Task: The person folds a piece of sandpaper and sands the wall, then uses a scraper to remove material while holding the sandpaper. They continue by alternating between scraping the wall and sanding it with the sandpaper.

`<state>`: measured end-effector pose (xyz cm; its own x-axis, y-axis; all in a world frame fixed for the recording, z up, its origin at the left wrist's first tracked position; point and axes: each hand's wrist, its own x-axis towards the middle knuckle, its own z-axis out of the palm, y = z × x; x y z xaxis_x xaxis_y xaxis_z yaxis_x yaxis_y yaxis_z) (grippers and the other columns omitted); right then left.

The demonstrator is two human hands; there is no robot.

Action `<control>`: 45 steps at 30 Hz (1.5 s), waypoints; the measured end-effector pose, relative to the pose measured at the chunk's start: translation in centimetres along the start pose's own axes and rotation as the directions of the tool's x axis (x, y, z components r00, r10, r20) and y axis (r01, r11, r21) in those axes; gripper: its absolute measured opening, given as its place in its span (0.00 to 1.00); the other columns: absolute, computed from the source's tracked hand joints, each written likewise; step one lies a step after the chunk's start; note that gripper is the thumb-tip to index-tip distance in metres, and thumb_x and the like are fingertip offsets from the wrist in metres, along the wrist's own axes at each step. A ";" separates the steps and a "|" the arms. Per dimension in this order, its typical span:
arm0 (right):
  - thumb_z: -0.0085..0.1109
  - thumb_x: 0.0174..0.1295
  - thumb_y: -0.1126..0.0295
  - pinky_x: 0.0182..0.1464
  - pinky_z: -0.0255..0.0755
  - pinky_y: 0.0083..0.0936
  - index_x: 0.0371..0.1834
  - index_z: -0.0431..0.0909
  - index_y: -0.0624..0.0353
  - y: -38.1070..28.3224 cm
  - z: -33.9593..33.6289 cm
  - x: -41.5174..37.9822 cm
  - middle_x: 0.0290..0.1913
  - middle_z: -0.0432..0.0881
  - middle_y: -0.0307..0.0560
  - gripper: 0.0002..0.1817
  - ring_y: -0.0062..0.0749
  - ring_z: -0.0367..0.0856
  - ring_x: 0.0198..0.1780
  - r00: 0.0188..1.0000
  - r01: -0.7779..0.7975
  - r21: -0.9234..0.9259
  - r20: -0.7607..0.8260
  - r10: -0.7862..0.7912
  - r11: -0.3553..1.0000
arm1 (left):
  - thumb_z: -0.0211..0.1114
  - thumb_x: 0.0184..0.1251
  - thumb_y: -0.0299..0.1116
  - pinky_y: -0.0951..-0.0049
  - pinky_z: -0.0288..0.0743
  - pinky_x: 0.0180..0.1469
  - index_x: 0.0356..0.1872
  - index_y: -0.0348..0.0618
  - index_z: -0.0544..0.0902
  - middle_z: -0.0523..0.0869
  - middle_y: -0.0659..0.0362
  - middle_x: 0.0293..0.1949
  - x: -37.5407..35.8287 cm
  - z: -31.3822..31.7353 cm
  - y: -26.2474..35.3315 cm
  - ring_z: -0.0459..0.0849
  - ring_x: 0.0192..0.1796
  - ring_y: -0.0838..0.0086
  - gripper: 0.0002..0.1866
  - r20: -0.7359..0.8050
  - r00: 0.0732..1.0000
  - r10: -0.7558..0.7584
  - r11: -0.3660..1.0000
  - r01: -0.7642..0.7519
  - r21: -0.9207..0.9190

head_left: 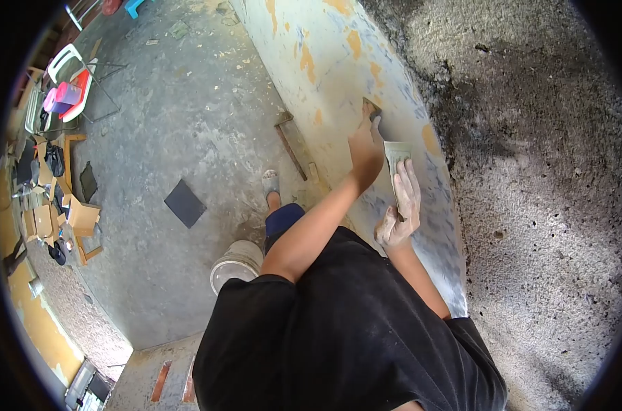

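My left hand (367, 149) reaches up along the painted wall (335, 89). Its fingers are closed on a small dark brown piece (372, 109), probably folded sandpaper, mostly hidden by the fingers. Lower and to the right is my right hand (403, 205), coated in white dust. Its fingers lie along a pale grey-green piece of sandpaper (397, 149), pressing it to the wall, with the thumb on the near side. Patches of orange and blue show through the wall's worn white surface.
A dark square sheet (185, 203) lies on the concrete floor (146, 151). Close to my left side stands a white bucket (237, 264). A wooden-and-metal frame piece (291, 145) rests by the wall's foot. Cardboard boxes (81, 216) and a folding chair (81, 85) are farther left.
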<state>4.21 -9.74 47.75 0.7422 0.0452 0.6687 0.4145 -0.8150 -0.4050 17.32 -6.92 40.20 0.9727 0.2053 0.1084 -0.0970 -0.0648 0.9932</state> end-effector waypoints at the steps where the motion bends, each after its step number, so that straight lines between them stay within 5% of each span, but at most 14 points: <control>1: 0.38 0.80 0.70 0.75 0.67 0.59 0.72 0.73 0.73 0.0 0.0 0.0 0.70 0.78 0.72 0.25 0.74 0.72 0.74 1.000 0.006 -0.003 -0.001 -0.006 1.000 | 0.57 0.80 0.27 0.54 0.81 0.47 0.64 0.30 0.82 0.88 0.34 0.49 -0.2 0.3 -0.8 0.88 0.42 0.38 0.18 0.034 0.998 -0.056 0.997 0.054 0.051; 5: 0.45 0.83 0.63 0.74 0.69 0.57 0.71 0.75 0.71 0.1 -0.2 0.3 0.71 0.78 0.70 0.24 0.73 0.73 0.74 0.999 -0.015 -0.009 -0.042 0.015 1.000 | 0.58 0.80 0.27 0.55 0.81 0.45 0.67 0.31 0.80 0.88 0.34 0.48 2.8 1.1 -4.6 0.88 0.42 0.40 0.20 0.013 1.000 0.025 0.998 -0.026 0.060; 8: 0.46 0.83 0.64 0.74 0.69 0.57 0.71 0.75 0.72 -0.1 -0.6 0.3 0.71 0.78 0.70 0.24 0.73 0.73 0.74 0.999 -0.007 0.012 -0.051 0.008 1.000 | 0.58 0.79 0.26 0.53 0.80 0.48 0.63 0.31 0.82 0.89 0.35 0.46 1.3 1.4 -3.1 0.88 0.45 0.39 0.17 -0.144 0.963 0.228 0.973 -0.219 0.077; 10: 0.46 0.82 0.65 0.74 0.69 0.57 0.71 0.74 0.72 -0.1 -0.4 0.4 0.71 0.78 0.70 0.24 0.73 0.73 0.74 0.999 -0.013 0.018 -0.040 0.014 1.000 | 0.56 0.80 0.25 0.49 0.78 0.54 0.57 0.30 0.84 0.89 0.35 0.47 -1.2 -0.1 0.0 0.86 0.50 0.36 0.14 0.025 0.996 -0.088 0.996 0.088 -0.019; 17: 0.47 0.81 0.66 0.75 0.68 0.56 0.71 0.75 0.71 0.5 -0.1 0.6 0.71 0.78 0.70 0.23 0.72 0.72 0.75 0.999 -0.020 0.017 -0.025 0.020 1.000 | 0.56 0.80 0.27 0.49 0.77 0.57 0.60 0.31 0.83 0.88 0.35 0.50 2.2 0.2 -2.5 0.85 0.53 0.35 0.15 0.094 0.980 -0.176 0.984 0.176 0.010; 22: 0.38 0.81 0.70 0.76 0.67 0.57 0.73 0.73 0.72 -0.1 -0.3 -0.2 0.71 0.77 0.71 0.25 0.73 0.72 0.75 1.000 -0.010 0.008 0.015 0.009 1.000 | 0.56 0.80 0.28 0.52 0.77 0.59 0.57 0.32 0.84 0.87 0.36 0.55 -0.4 0.1 -0.8 0.83 0.59 0.37 0.14 0.034 0.999 -0.030 0.999 0.030 -0.009; 24: 0.49 0.80 0.68 0.75 0.68 0.56 0.72 0.75 0.71 0.0 -0.2 -0.5 0.71 0.78 0.69 0.23 0.72 0.72 0.75 1.000 -0.027 0.050 0.003 0.027 0.998 | 0.56 0.80 0.29 0.52 0.77 0.57 0.57 0.32 0.83 0.87 0.34 0.53 1.8 0.0 -0.2 0.84 0.57 0.36 0.14 0.021 0.998 -0.054 0.998 0.053 0.015; 27: 0.49 0.80 0.67 0.75 0.68 0.56 0.71 0.75 0.70 0.2 -0.5 -0.2 0.72 0.77 0.68 0.23 0.72 0.72 0.75 1.000 -0.014 0.004 0.005 0.014 1.000 | 0.56 0.80 0.28 0.50 0.77 0.54 0.56 0.32 0.83 0.88 0.34 0.48 3.8 -0.2 -0.8 0.85 0.53 0.35 0.14 0.070 0.976 -0.208 0.975 0.202 0.088; 29: 0.44 0.81 0.68 0.75 0.68 0.57 0.72 0.74 0.71 0.3 -0.6 -0.4 0.71 0.77 0.70 0.23 0.72 0.73 0.75 1.000 0.003 0.003 0.006 -0.003 1.000 | 0.56 0.80 0.29 0.49 0.77 0.52 0.57 0.32 0.84 0.88 0.33 0.46 3.2 0.5 -1.6 0.86 0.50 0.36 0.14 0.016 0.998 -0.062 0.996 0.061 0.063; 33: 0.38 0.83 0.67 0.75 0.68 0.57 0.72 0.74 0.72 0.0 0.3 -0.6 0.70 0.78 0.71 0.24 0.72 0.73 0.74 1.000 -0.004 0.024 0.014 0.004 1.000 | 0.57 0.80 0.29 0.52 0.79 0.47 0.58 0.31 0.83 0.88 0.33 0.43 -0.1 0.0 -0.5 0.87 0.45 0.37 0.15 0.052 0.999 -0.015 0.999 0.014 0.031; 40: 0.38 0.85 0.66 0.76 0.68 0.56 0.72 0.73 0.71 0.2 0.3 0.2 0.71 0.78 0.69 0.25 0.71 0.73 0.75 0.999 0.022 -0.014 0.028 -0.021 1.000 | 0.56 0.81 0.29 0.55 0.81 0.48 0.61 0.32 0.82 0.89 0.37 0.45 2.7 -0.5 0.2 0.88 0.47 0.38 0.16 0.113 0.964 -0.239 0.964 0.222 0.147; 42: 0.39 0.83 0.68 0.76 0.68 0.56 0.73 0.73 0.72 0.4 0.1 0.2 0.71 0.78 0.69 0.24 0.71 0.73 0.75 0.999 0.037 -0.051 0.035 -0.036 0.998 | 0.55 0.81 0.28 0.52 0.80 0.47 0.60 0.31 0.80 0.89 0.37 0.45 0.5 -1.0 1.0 0.87 0.47 0.37 0.15 0.116 0.993 0.010 0.997 0.000 -0.081; 45: 0.49 0.77 0.70 0.75 0.68 0.57 0.72 0.75 0.71 0.7 0.0 -0.5 0.73 0.76 0.68 0.24 0.72 0.72 0.76 0.999 0.015 -0.018 0.029 -0.015 1.000 | 0.53 0.82 0.29 0.48 0.78 0.46 0.58 0.30 0.80 0.88 0.36 0.43 -2.2 -0.5 -1.1 0.86 0.46 0.36 0.14 0.180 0.980 0.083 0.990 -0.060 -0.129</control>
<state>4.17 -10.32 47.12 0.7510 0.0741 0.6561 0.4163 -0.8244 -0.3834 15.17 -6.78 38.94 0.9834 0.0204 0.1806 -0.1814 0.0498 0.9822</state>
